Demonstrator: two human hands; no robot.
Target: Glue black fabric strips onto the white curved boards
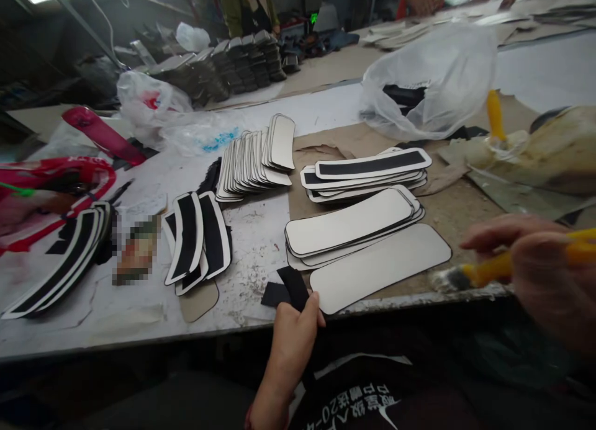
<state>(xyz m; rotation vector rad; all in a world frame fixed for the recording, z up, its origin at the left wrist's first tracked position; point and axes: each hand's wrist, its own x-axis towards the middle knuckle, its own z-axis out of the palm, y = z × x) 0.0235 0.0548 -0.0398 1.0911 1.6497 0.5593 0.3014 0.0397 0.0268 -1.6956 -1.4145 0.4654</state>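
My left hand (298,331) is closed at the table's front edge, its thumb and fingers pinching the left corner of a white rounded panel (382,268) together with black strips (293,287). At the right, my right hand (526,262), smeared by motion, is wrapped round a yellow-handled brush (493,270). The brush's bristles are just beyond the panel's right end. Behind that panel lies a stack of similar white panels (349,222). Farther back is a pile of white-edged panels with black centres (372,166).
Small white pieces (256,163) stand fanned in a row. Curved black-and-white pieces (186,237) lie at the left. A clear plastic bag (433,82) is behind. At the right, a second brush (496,116) stands by a glue-smeared container (563,151). People are beyond the table.
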